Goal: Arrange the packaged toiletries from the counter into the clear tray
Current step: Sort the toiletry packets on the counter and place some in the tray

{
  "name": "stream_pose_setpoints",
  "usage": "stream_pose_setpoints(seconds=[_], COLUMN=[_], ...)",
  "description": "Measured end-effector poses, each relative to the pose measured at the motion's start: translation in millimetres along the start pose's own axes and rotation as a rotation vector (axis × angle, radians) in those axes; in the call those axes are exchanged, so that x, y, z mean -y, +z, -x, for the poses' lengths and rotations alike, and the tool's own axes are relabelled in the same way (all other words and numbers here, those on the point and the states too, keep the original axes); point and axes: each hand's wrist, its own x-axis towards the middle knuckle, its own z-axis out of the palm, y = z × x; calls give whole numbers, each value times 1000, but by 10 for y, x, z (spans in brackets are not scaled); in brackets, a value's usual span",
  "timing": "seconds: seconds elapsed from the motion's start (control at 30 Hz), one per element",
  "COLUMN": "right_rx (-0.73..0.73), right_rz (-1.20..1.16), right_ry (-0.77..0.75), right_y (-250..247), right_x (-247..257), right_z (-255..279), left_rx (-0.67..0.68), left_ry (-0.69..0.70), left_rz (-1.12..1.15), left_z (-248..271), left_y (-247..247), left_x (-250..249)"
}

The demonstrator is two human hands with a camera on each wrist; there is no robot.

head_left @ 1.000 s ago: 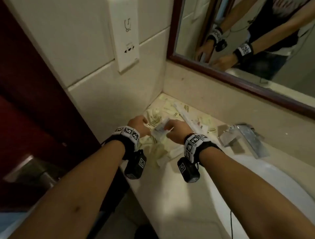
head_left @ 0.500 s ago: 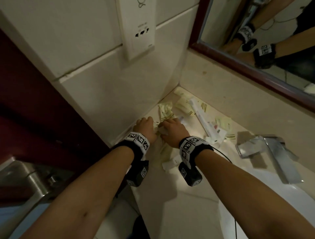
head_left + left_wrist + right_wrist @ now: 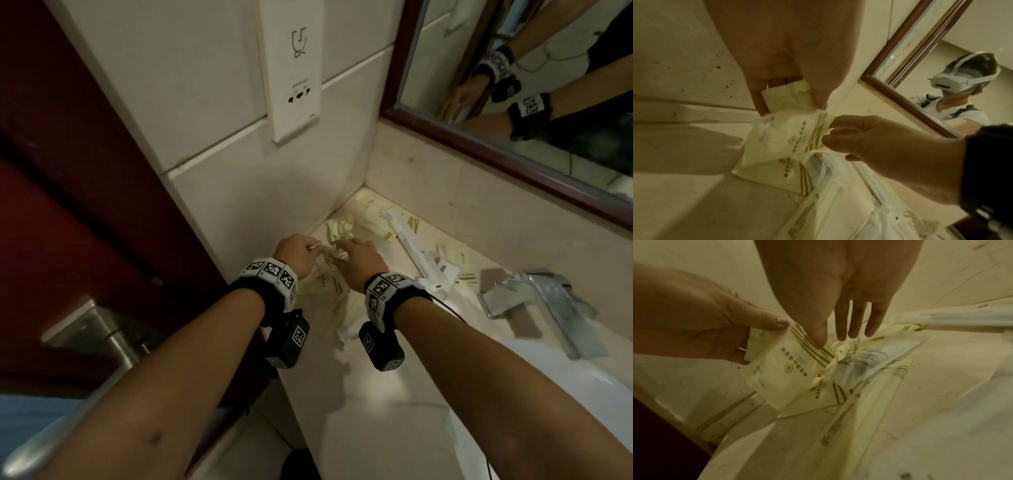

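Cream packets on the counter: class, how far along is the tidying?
Done: nothing visibly arranged; no tray can be made out. In hand: left hand and right hand pinch one cream sachet between them. Left: loose packets and a long white packet lie scattered on the counter.

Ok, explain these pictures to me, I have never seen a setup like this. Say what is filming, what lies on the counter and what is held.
There is no machine here: a person works with bare hands. The black blocks under the marked wristbands are small cameras. The wide picture comes from a head-worn camera looking down. The other two look along each hand from its wrist.

On the pale stone counter lie cream plastic sachets with gold stripes and a long white packet. Beside them a chrome tap stands at a white basin.

The left hand pinches the serrated edge of one such sachet, and the right hand pinches its opposite corner. I cannot make out a clear tray.
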Motion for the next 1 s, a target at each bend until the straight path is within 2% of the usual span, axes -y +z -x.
stream_pose_setpoints(seconds=[0.17, 0.27, 0.37, 0.53, 0.67, 0.77, 1.0], right_rx=[-148, -262, -333, -364, -449, -519, -718], right_rz=[-117, -249, -499, -1063, -1117, -1086, -1068], right_ry=[139, 177, 250, 430, 466, 484, 652], right_y=[-143, -274, -424, -579, -691, -779, -829], right_x=[18, 0, -53, -346, -679, -1033, -1983], right_z=[199, 352, 532, 895, 1417, 1877, 3402], left_rx=[-60, -38, 23, 210, 407, 497, 693], left_ry=[84, 61, 64, 30, 65, 136, 243], left_rz=[130, 348, 385, 682, 582, 480, 342], left_z=[168, 210, 249, 480, 686, 887, 1758], left_y=[-80, -126, -116, 79, 396, 689, 1718], left_x=[-140, -272, -438, -876, -1208, -1494, -2279])
